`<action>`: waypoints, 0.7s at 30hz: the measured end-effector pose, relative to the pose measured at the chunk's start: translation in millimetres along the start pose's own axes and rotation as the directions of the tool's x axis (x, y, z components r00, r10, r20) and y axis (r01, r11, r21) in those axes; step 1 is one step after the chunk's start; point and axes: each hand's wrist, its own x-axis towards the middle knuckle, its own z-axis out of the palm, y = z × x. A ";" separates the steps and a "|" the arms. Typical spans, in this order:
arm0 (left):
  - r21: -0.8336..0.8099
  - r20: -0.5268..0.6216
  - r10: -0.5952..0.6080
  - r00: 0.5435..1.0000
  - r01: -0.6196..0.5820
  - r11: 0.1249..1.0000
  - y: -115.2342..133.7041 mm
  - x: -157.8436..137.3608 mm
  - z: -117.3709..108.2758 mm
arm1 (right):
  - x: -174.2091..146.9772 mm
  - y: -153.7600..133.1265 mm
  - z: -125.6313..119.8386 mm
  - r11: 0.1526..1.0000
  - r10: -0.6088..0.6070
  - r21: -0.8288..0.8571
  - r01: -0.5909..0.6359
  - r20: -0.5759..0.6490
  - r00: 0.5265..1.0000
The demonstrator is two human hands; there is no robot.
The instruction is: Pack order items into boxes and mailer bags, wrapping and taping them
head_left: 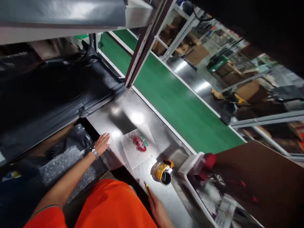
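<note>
My left hand lies flat with fingers apart on the left edge of the steel worktable, touching a strip of bubble wrap that hangs off the side. A little to its right a square sheet of bubble wrap lies on the table with a small red item and a green tag on it. My right hand is low near the table's front edge, blurred, with something thin and yellow at its fingertips. A yellow tape dispenser sits just beyond it.
A green conveyor belt runs along the table's far side. A white basket with red items stands at the right, next to a brown cardboard box. Black plastic sheeting covers the left. A metal post rises behind the table.
</note>
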 end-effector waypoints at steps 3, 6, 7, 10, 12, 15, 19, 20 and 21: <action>0.001 -0.060 0.021 0.998 -0.021 1.000 -39.5 -5.5 -17.7 | 66.3 -18.2 -19.6 0.997 0.073 -0.003 -0.075 -0.216 0.974; 0.010 -0.147 -0.025 0.989 0.027 1.000 -59.8 -10.3 -31.7 | 156.6 -32.9 -41.6 0.988 0.064 -0.108 -0.108 -0.348 0.935; 0.013 -0.170 -0.041 0.985 0.044 0.999 -59.8 -11.8 -34.7 | 183.1 -34.8 -49.8 0.984 0.082 -0.121 -0.134 -0.362 0.929; -0.002 -0.238 -0.085 0.968 0.087 0.996 -35.9 -18.8 -35.7 | 239.0 -35.8 -72.3 0.938 0.160 -0.238 -0.252 -0.346 0.924; -0.033 -0.281 -0.106 0.954 0.101 0.994 0.9 -26.0 -27.1 | 258.6 -37.1 -81.0 0.900 0.120 -0.356 -0.253 -0.356 0.927; -0.096 -0.279 -0.040 0.959 0.014 0.995 81.2 -33.8 2.5 | 275.8 -44.9 -82.1 0.896 -0.019 -0.425 -0.130 -0.329 0.944; -0.228 -0.171 -0.018 0.985 -0.022 0.973 190.6 -11.4 56.5 | 301.3 -58.4 -76.9 0.902 -0.046 -0.430 -0.037 -0.181 0.982; -0.264 -0.127 -0.043 0.991 0.008 0.965 210.1 1.4 67.7 | 308.9 -60.3 -77.2 0.901 -0.038 -0.431 -0.036 -0.161 0.986; -0.290 -0.089 -0.071 0.994 0.042 0.956 225.1 15.8 76.6 | 316.7 -61.2 -78.4 0.902 -0.030 -0.430 -0.037 -0.148 0.989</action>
